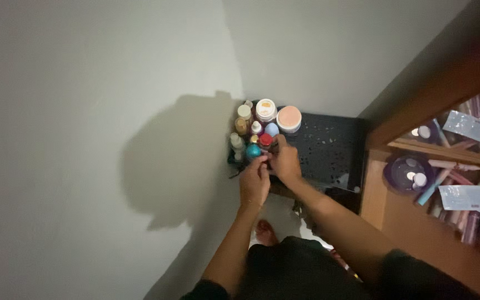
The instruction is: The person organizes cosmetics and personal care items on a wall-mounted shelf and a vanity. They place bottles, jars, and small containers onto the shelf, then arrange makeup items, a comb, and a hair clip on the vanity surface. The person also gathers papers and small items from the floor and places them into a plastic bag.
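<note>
The picture is dim and slightly grainy, with soft detail throughout. Light falls from behind and to the right of the person, throwing a large dark shadow [179, 161] onto the pale grey wall left of the black perforated plastic stand [329, 150]. Right of that stand, the brown wooden shelf [440, 147] is murky and its contents blurred. Corners darken noticeably.

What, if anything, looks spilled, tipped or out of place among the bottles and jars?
Nothing stands out. The bottles and jars stand upright, packed in the corner of the dark perforated stool. The left hand and right hand meet at a teal-capped bottle. The dim light hides fine detail.
</note>
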